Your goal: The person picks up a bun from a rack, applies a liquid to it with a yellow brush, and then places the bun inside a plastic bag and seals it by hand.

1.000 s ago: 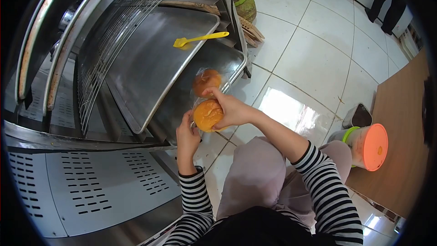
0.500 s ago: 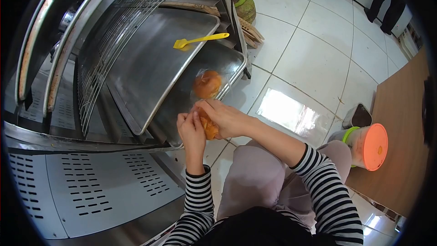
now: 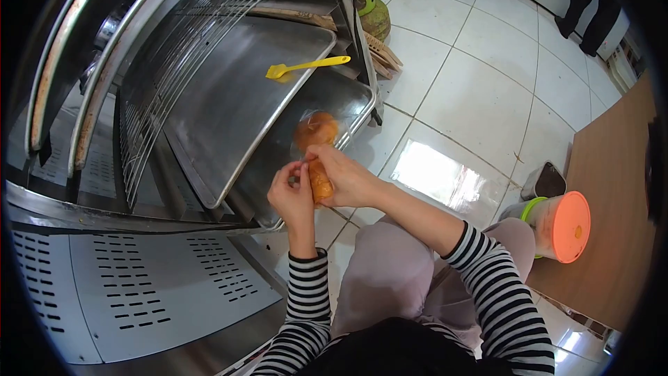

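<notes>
A golden-brown bun is in my right hand, whose fingers curl round its far side. My left hand is just left of that bun, thumb and fingertips pinched together close to its edge. What lies in the pinch is too small to make out. Beyond my hands, a second round bun, in clear plastic, rests on the lower metal tray. A yellow brush lies across the rim of the upper metal tray.
A wire rack leans over the trays at left, inside a metal-framed rack. A green gas cylinder stands on the tiled floor behind. To the right are a tub with an orange lid and a wooden panel. A person's legs show far right.
The bun in my right hand has turned more upright and shows more of its surface. My left fingertips have drawn slightly left, away from the right fingers.
</notes>
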Motion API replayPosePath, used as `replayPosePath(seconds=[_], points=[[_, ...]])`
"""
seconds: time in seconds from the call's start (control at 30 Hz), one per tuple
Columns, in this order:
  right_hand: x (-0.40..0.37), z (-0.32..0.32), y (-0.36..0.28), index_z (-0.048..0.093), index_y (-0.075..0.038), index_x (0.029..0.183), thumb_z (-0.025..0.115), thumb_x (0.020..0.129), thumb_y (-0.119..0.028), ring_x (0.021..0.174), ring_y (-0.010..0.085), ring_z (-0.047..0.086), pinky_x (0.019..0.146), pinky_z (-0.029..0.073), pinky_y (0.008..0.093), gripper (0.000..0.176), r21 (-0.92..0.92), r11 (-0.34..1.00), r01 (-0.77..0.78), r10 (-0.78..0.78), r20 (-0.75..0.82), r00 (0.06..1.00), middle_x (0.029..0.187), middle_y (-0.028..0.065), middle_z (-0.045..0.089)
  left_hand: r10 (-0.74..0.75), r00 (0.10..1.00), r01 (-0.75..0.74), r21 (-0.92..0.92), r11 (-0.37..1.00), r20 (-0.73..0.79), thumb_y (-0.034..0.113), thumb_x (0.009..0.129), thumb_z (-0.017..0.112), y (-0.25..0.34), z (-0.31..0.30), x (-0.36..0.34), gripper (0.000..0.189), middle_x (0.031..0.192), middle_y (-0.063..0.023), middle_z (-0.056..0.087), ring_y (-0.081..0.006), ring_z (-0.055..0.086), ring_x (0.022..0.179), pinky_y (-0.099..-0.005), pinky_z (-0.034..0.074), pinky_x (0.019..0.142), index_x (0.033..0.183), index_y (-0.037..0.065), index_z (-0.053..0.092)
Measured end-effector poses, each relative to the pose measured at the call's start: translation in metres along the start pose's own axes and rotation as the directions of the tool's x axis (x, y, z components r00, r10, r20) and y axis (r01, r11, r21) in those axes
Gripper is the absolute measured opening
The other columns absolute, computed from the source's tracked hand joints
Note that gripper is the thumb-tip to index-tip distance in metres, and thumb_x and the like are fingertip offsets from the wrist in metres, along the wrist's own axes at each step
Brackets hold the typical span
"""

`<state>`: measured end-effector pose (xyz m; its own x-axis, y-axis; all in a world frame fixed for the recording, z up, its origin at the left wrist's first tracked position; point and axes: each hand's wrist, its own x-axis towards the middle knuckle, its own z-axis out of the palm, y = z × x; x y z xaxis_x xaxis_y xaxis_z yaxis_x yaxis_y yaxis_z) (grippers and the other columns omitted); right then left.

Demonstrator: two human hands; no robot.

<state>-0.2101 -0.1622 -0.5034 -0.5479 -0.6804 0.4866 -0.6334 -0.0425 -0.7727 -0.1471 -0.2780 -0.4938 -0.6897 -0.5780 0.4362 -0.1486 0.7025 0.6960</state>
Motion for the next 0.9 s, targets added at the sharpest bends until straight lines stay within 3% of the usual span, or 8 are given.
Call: replayPosePath(seconds=[0.13, 0.3, 0.4, 0.47, 0.67, 0.77, 0.83, 0.9], points=[[0.000, 0.001, 0.003, 0.031, -0.004, 0.112, 0.073, 0.056, -0.012, 0.102, 0.0333, 0.045, 0.084, 0.040, 0.0361, 0.071, -0.038, 0.999, -0.019, 0.014, -0.139, 0.990, 0.105, 0.0151, 0.043, -0.009, 1.000, 0.010, -0.027, 1.000, 0.028, 0.003, 0.074, 0.061, 0.007, -0.009, -0.020, 0.011, 0.067, -0.0070, 0.056, -0.0109, 0.053, 0.050, -0.0238, 0.042, 0.047, 0.084, 0.000, 0.062], [0.000, 0.002, 0.001, 0.029, -0.004, 0.114, 0.072, 0.057, -0.009, 0.103, 0.0341, 0.044, 0.084, 0.041, 0.0366, 0.071, -0.003, 1.000, 0.023, -0.024, -0.063, 0.998, 0.108, 0.0150, 0.040, -0.115, 0.991, 0.124, -0.152, 0.981, 0.064, 0.003, 0.076, 0.060, 0.013, -0.006, -0.023, 0.011, 0.068, -0.0079, 0.057, -0.0111, 0.055, 0.053, -0.0228, 0.043, 0.048, 0.085, -0.002, 0.062], [-0.001, 0.009, 0.002, 0.026, -0.005, 0.116, 0.071, 0.058, -0.008, 0.101, 0.0351, 0.046, 0.083, 0.042, 0.0379, 0.073, 0.059, 0.995, 0.081, -0.080, -0.027, 0.996, 0.109, 0.0146, 0.039, 0.052, 0.997, -0.061, -0.154, 0.986, -0.063, 0.003, 0.077, 0.059, 0.015, -0.001, -0.007, 0.010, 0.070, -0.0074, 0.058, -0.0097, 0.055, 0.056, -0.0212, 0.043, 0.049, 0.084, -0.004, 0.062], [0.002, 0.005, -0.003, 0.024, -0.006, 0.117, 0.070, 0.059, -0.007, 0.100, 0.0357, 0.046, 0.082, 0.042, 0.0385, 0.074, 0.059, 0.990, 0.126, -0.124, -0.040, 0.991, 0.110, 0.0143, 0.038, -0.039, 0.999, 0.041, -0.224, 0.974, 0.014, 0.004, 0.080, 0.057, 0.017, -0.002, -0.002, 0.012, 0.067, -0.0046, 0.058, -0.0034, 0.050, 0.058, -0.0161, 0.041, 0.052, 0.087, -0.004, 0.061], [0.012, -0.016, -0.022, 0.041, -0.003, 0.106, 0.068, 0.062, -0.010, 0.105, 0.0349, 0.043, 0.089, 0.038, 0.0360, 0.053, 0.303, 0.950, 0.076, -0.075, -0.017, 0.997, 0.107, 0.0188, 0.040, -0.162, 0.987, 0.149, -0.442, 0.884, 0.009, 0.003, 0.082, 0.054, 0.017, -0.026, 0.005, 0.008, 0.061, -0.0032, 0.055, -0.0051, 0.050, 0.050, -0.0172, 0.041, 0.046, 0.082, -0.005, 0.056], [0.008, -0.024, -0.034, 0.051, -0.004, 0.098, 0.066, 0.064, -0.013, 0.111, 0.0329, 0.040, 0.094, 0.033, 0.0364, 0.038, 0.025, 0.998, -0.062, 0.059, 0.096, 0.994, 0.111, 0.0202, 0.041, -0.195, 0.981, 0.172, -0.497, 0.851, 0.006, 0.001, 0.082, 0.052, 0.020, -0.035, 0.008, 0.007, 0.058, -0.0036, 0.053, -0.0068, 0.051, 0.045, -0.0186, 0.042, 0.043, 0.077, -0.003, 0.052], [-0.001, -0.014, -0.040, 0.057, -0.006, 0.091, 0.064, 0.067, -0.014, 0.113, 0.0321, 0.038, 0.095, 0.031, 0.0375, 0.026, -0.294, 0.950, 0.108, -0.085, 0.092, 0.992, 0.115, 0.0187, 0.043, -0.229, 0.972, 0.218, -0.581, 0.784, 0.055, 0.002, 0.083, 0.051, 0.029, -0.042, 0.008, 0.006, 0.061, -0.0062, 0.055, -0.0085, 0.052, 0.045, -0.0191, 0.044, 0.043, 0.080, -0.003, 0.052], [-0.001, -0.002, -0.040, 0.059, -0.007, 0.090, 0.064, 0.070, -0.014, 0.113, 0.0305, 0.039, 0.092, 0.033, 0.0362, 0.022, -0.286, 0.957, 0.056, -0.059, 0.001, 0.998, 0.116, 0.0169, 0.043, -0.244, 0.968, 0.230, -0.624, 0.747, 0.064, 0.002, 0.083, 0.052, 0.032, -0.047, 0.010, 0.006, 0.064, -0.0068, 0.055, -0.0087, 0.052, 0.045, -0.0184, 0.044, 0.042, 0.081, -0.003, 0.051]])
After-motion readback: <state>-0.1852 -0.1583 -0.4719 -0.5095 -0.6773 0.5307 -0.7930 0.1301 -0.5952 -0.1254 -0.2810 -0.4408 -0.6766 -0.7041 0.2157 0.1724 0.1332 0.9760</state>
